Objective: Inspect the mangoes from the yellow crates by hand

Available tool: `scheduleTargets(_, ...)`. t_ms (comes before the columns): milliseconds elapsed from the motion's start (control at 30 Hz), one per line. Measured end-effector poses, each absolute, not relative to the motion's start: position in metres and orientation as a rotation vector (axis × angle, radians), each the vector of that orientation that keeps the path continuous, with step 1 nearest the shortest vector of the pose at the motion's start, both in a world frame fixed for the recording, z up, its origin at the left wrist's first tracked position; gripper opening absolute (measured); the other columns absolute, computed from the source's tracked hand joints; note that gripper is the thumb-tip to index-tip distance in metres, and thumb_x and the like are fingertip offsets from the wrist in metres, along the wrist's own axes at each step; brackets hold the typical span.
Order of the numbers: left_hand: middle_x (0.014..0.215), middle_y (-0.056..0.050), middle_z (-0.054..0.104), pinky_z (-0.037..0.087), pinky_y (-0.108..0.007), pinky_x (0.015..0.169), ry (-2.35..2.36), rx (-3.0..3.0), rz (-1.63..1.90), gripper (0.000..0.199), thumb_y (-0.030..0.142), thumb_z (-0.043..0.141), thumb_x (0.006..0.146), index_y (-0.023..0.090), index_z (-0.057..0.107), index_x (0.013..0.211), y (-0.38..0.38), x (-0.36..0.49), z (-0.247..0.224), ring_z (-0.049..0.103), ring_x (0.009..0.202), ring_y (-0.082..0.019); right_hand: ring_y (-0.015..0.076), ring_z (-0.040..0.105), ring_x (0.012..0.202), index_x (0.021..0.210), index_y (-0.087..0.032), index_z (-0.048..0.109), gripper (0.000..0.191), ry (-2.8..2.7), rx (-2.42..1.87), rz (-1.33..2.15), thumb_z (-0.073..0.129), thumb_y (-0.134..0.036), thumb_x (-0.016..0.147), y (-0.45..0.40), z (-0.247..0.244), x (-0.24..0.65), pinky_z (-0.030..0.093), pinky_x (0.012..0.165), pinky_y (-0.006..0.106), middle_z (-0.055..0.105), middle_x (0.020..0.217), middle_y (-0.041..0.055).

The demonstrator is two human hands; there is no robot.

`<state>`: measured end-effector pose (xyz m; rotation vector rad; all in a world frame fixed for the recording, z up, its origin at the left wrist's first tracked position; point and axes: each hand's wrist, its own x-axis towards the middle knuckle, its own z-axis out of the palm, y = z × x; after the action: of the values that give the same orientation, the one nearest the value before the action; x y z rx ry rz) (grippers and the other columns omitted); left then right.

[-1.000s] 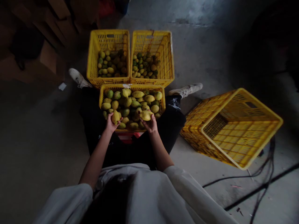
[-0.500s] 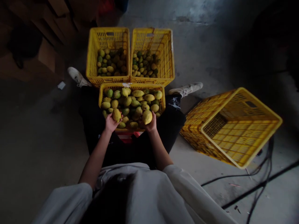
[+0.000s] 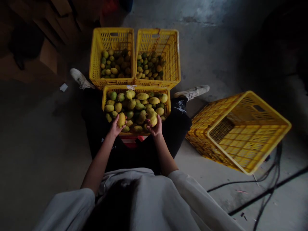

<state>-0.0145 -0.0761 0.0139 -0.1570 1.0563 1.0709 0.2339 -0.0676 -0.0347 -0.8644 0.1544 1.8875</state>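
My left hand (image 3: 115, 127) is closed around a yellow lemon (image 3: 122, 119) over the near left corner of a yellow crate (image 3: 104, 102) between my legs. In my right hand (image 3: 156, 128), the fingers wrap another yellow lemon (image 3: 152, 119), held above the near right part of the same crate. Below both hands, green and yellow lemons (image 3: 140, 106) fill that crate. It stands on something red (image 3: 131, 141), mostly hidden beneath it.
Two deeper yellow crates, a left one (image 3: 93, 54) and a right one (image 3: 178, 56), stand just beyond, each with smaller lemons low inside. A tilted yellow crate (image 3: 250, 128) stands to my right near black cables (image 3: 269, 189). Cardboard boxes (image 3: 48, 57) are at the far left.
Both lemons have turned in my hands: the left one stands more upright, and my right fingers now reach over the other. The crates have stayed in place.
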Motion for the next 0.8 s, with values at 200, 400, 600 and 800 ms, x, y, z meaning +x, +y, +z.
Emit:
scheduleTargets(200,0.099,-0.004,0.080,0.056,-0.028,0.067,1.125,-0.195,1.111,0.043,0.026,0.056,0.104,0.024,0.068,0.144,-0.075,-0.015,0.013,0.076,0.080,-0.020,0.0212,0.081,0.092,0.130,-0.032,0.070,0.042,0.027,-0.901,1.769,0.068,-0.034,0.088,-0.072,-0.020,0.223,0.069,0.067,0.030,0.083,0.110,0.0003)
scheduleTargets(400,0.092,-0.004,0.079,0.054,-0.025,0.064,1.162,-0.205,1.132,0.036,0.020,0.062,0.098,0.019,0.070,0.133,-0.074,-0.012,0.007,0.075,0.073,-0.017,0.0184,0.081,0.083,0.132,-0.029,0.067,0.040,-0.006,-0.993,1.817,0.070,-0.025,0.092,-0.071,-0.020,0.215,0.065,0.063,0.025,0.083,0.103,-0.0001)
scheduleTargets(600,0.112,-0.005,0.082,0.060,-0.022,0.069,1.149,-0.183,1.162,0.045,0.018,0.078,0.092,0.028,0.069,0.134,-0.077,-0.012,0.000,0.081,0.088,-0.019,0.0163,0.078,0.075,0.106,-0.025,0.070,0.028,0.126,-1.044,1.746,0.054,-0.047,0.111,-0.065,-0.031,0.220,0.066,0.064,0.025,0.081,0.087,-0.0009)
scheduleTargets(800,0.106,-0.005,0.081,0.060,-0.020,0.069,1.076,-0.095,1.175,0.027,0.013,0.068,0.100,0.021,0.073,0.124,-0.079,-0.012,-0.001,0.078,0.083,-0.014,0.0223,0.080,0.074,0.093,-0.026,0.071,0.038,0.214,-1.000,1.737,0.067,-0.063,0.098,-0.066,-0.037,0.227,0.072,0.075,0.039,0.078,0.074,0.0013)
